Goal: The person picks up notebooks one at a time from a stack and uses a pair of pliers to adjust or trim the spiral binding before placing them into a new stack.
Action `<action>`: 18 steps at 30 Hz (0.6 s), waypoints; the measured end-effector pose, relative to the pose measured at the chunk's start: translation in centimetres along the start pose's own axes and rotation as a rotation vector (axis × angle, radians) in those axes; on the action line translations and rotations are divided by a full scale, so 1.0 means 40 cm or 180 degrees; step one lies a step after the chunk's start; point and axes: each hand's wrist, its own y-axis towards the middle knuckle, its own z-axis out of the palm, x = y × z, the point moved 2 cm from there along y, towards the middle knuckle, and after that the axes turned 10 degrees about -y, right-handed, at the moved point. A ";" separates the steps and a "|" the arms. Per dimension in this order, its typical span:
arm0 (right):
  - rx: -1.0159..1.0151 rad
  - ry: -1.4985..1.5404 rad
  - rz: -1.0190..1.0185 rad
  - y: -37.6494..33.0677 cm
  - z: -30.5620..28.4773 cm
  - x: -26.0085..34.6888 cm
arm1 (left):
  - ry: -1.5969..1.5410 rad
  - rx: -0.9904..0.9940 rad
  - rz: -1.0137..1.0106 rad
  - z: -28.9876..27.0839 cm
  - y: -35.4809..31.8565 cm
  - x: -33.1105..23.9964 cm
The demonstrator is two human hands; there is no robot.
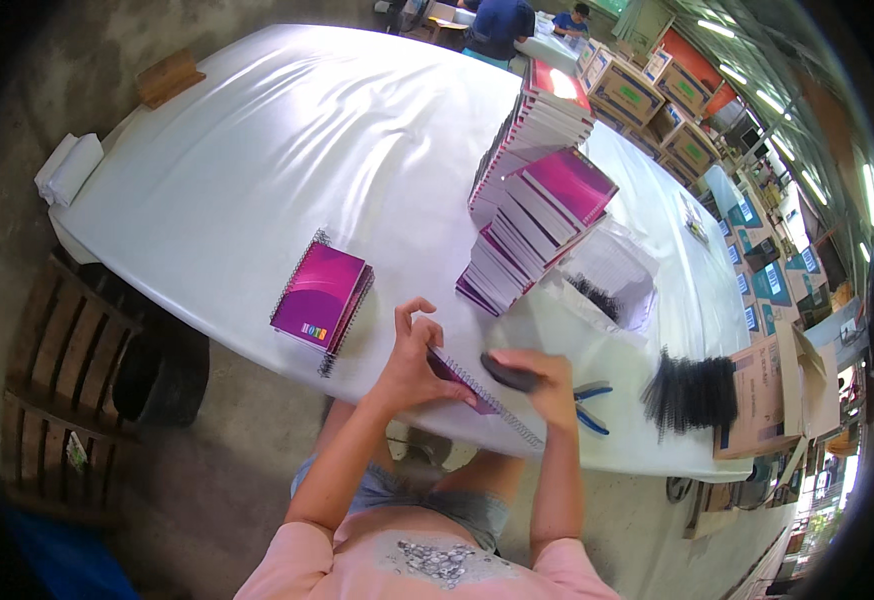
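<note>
My left hand (415,368) grips a purple notebook (444,371), held on edge near the table's front. A wire spiral coil (502,408) runs along the notebook's upper edge, and its end sticks out past the cover toward the right. In my right hand (549,388) is a dark, rounded object (507,373), close to the coil; its exact kind cannot be made out. Blue-handled pliers (593,410) lie just right of that hand. To the left rests a small pile of spiral-bound purple notebooks (319,292).
Tall leaning stacks of notebooks (547,215) stand beyond my hands. Loose black coils (692,392) spill from a cardboard box (757,390) at right; more coils (595,297) lie on white plastic (637,270). A wooden chair (57,385) stands left. People (497,28) work at the back.
</note>
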 end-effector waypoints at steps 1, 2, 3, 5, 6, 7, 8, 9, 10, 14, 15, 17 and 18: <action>0.0021 0.0007 0.0001 0.005 0.006 0.025 | -0.0171 -0.0086 -0.0099 0.002 -0.003 0.019; 0.0285 -0.0398 -0.0389 0.017 0.023 0.062 | -0.0342 -0.0173 -0.0197 0.004 -0.007 0.036; 0.0488 -0.0784 -0.0765 0.022 0.036 0.084 | -0.0327 -0.0127 -0.0206 0.004 -0.003 0.039; 0.0277 -0.0685 -0.0201 0.027 0.039 0.015 | -0.0280 0.0047 -0.0045 0.003 0.004 0.040; 0.0127 -0.0256 -0.0283 0.031 0.025 0.020 | -0.0538 -0.0009 -0.0195 0.011 0.012 0.048; 0.0015 0.0165 -0.0358 0.032 0.017 0.027 | -0.0557 -0.0025 -0.0149 0.016 0.014 0.067; 0.0011 0.0122 -0.0389 0.045 0.012 0.038 | -0.0393 0.0014 -0.0141 0.022 0.019 0.092; 0.0110 -0.0146 -0.0286 0.053 0.028 0.029 | -0.0275 0.0096 -0.0206 0.018 0.010 0.086; 0.0211 -0.0413 -0.0181 0.062 0.043 0.021 | -0.0163 0.0160 -0.0269 0.016 0.004 0.079; 0.0160 -0.0234 -0.0321 0.062 0.051 0.056 | -0.0576 0.0117 -0.0213 0.017 0.011 0.052; 0.0295 0.0078 -0.0648 0.055 0.068 0.087 | -0.0562 0.0157 -0.0298 0.008 0.002 0.055; 0.0285 -0.0154 -0.0371 0.064 0.076 0.077 | -0.0450 0.0238 -0.0190 -0.001 -0.010 0.056; 0.0146 -0.0446 -0.0214 0.065 0.059 0.047 | -0.0481 0.0123 -0.0033 0.006 -0.005 0.053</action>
